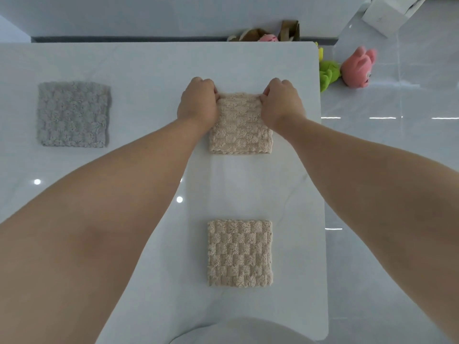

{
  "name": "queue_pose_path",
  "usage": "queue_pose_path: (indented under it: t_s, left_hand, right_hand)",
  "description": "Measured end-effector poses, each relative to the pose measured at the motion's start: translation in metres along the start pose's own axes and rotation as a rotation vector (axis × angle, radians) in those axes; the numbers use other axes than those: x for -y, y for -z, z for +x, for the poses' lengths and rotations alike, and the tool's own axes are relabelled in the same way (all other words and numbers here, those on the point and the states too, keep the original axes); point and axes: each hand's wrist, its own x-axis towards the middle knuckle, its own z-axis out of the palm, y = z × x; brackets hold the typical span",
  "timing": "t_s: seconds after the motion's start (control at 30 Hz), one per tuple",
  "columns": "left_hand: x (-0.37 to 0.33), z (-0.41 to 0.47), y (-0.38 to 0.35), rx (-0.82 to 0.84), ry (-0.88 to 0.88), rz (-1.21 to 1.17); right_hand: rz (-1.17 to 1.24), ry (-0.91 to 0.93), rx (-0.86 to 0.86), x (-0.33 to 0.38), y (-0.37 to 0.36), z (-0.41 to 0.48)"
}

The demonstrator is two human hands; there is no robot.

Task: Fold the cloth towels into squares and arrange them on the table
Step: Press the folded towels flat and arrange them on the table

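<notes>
worktop (149,70): white, glossy, carrying three folded towels. far beige towel (241,127) lies flat towards the far right of the worktop. left grip (197,103) is closed on that towel's far left corner, fingers curled and pinching the edge. right grip (283,105) is closed on its far right corner in the same way. both forearms reach out over the worktop. near beige towel (239,253), a folded square, lies flat closer to the person, in line with the far one and well apart from it, untouched. grey towel (73,114), a folded square, lies flat at the far left, well apart from both. beyond the worktop's right edge, a pink plush toy (357,68) and a green plush toy (327,74) lie side by side on the tiled floor (397,170).
</notes>
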Motion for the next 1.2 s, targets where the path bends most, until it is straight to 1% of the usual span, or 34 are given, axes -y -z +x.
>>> queue_pose_path:
  t_s: [0.1, 0.17, 0.23, 0.3, 0.33, 0.37, 0.43, 0.53, 0.7, 0.87, 1.0, 1.07, 1.13, 1.2]
  left_hand:
    - [-0.005, -0.001, -0.006, -0.049, 0.174, -0.106]
    - [-0.008, -0.008, -0.008, -0.092, 0.187, -0.147]
    - [-0.007, -0.018, -0.009, -0.159, 0.048, -0.025]
    - [-0.004, -0.030, -0.013, -0.289, -0.123, 0.081]
    - [-0.005, -0.035, -0.016, -0.343, -0.196, 0.092]
    - [-0.007, -0.041, -0.021, -0.358, -0.259, 0.088]
    - [-0.010, -0.048, -0.032, -0.295, -0.350, 0.071]
    - [-0.014, -0.053, -0.047, -0.173, -0.383, 0.102]
    - [0.002, -0.054, -0.052, -0.034, -0.376, 0.314]
    - [0.020, -0.053, -0.040, 0.061, -0.381, 0.410]
    - [0.024, -0.054, -0.031, 0.090, -0.411, 0.403]
    - [0.031, -0.056, -0.030, 0.089, -0.458, 0.431]
    - [0.040, -0.057, -0.027, 0.113, -0.486, 0.476]
    - [0.045, -0.055, -0.021, 0.160, -0.483, 0.509]
  right_hand:
    - [0.024, -0.017, -0.055, -0.001, -0.007, -0.004]
    - [-0.010, -0.003, -0.082, 0.000, -0.010, -0.006]
    - [-0.065, 0.041, -0.129, -0.001, -0.011, -0.008]
    - [-0.097, 0.112, -0.251, -0.006, -0.012, -0.014]
    - [-0.096, 0.151, -0.317, -0.008, -0.013, -0.018]
    - [-0.085, 0.187, -0.362, -0.008, -0.015, -0.024]
    - [-0.065, 0.269, -0.373, -0.004, -0.022, -0.034]
    - [-0.097, 0.345, -0.268, 0.006, -0.033, -0.042]
    - [-0.206, 0.279, -0.022, -0.008, -0.047, -0.042]
    - [-0.302, 0.296, 0.042, -0.017, -0.039, -0.038]
    - [-0.345, 0.296, 0.023, -0.017, -0.032, -0.040]
    - [-0.351, 0.345, 0.014, -0.023, -0.031, -0.046]
    - [-0.362, 0.401, 0.060, -0.030, -0.033, -0.051]
    - [-0.371, 0.393, 0.109, -0.035, -0.033, -0.052]
